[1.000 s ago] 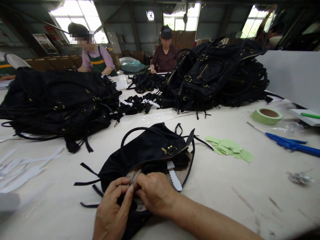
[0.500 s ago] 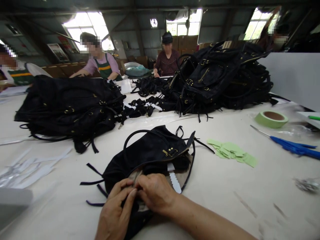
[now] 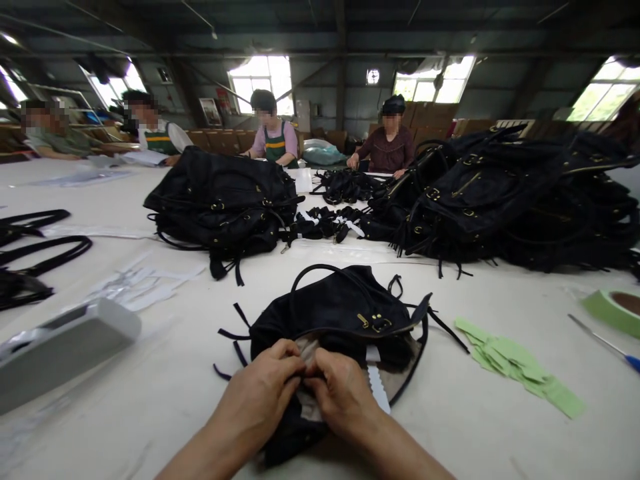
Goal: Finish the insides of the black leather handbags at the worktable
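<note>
In the lower middle of the frame, our black bag (image 3: pixel 330 300) lies on the counter (image 3: pixel 480 433), mostly just beyond our left hand (image 3: pixel 265 385) and right hand (image 3: pixel 345 388). Fingertips close together at its opening, we pinch the pale lining (image 3: pixel 308 347) (a white strip (image 3: pixel 379 388) shows just to the right).

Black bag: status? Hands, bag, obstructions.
Left hand and right hand fingers together at beige lining, exact grip hidden. Black bag lying open. White strip beside right hand, not visibly blocking.
</note>
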Motion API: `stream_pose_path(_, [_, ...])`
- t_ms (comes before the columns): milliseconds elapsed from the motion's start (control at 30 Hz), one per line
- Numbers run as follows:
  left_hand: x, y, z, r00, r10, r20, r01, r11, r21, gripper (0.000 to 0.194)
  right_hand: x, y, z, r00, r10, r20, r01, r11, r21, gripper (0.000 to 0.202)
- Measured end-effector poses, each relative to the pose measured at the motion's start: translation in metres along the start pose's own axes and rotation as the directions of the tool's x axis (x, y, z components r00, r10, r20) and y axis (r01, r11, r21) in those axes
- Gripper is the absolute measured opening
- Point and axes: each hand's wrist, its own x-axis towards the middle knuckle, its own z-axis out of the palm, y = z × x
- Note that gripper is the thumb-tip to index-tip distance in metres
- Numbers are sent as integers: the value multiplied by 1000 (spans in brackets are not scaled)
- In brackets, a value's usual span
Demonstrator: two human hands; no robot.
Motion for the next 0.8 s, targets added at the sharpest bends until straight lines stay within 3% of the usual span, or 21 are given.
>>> stream_pose_path(100, [3,6,-6,999,-5,32,0,990,140,27,1,-2,-1,1000,11,23,-12,999,38,21])
stream_pose_path(267, [7,1,-1,999,32,-29,-34,997,-70,24,-1,-6,-2,999,36,29,-37,999,25,20])
stream_pose_path(500, [1,-19,15,978,180,-106,-185,982,-39,25,-1,-2,1,1000,27,-11,-26,999,39,20])
stream_pose_path(800, [1,-30,27,960,191,-204,-227,958,-173,18,-1,-3,0,1000,16,-20,-15,999,36,19])
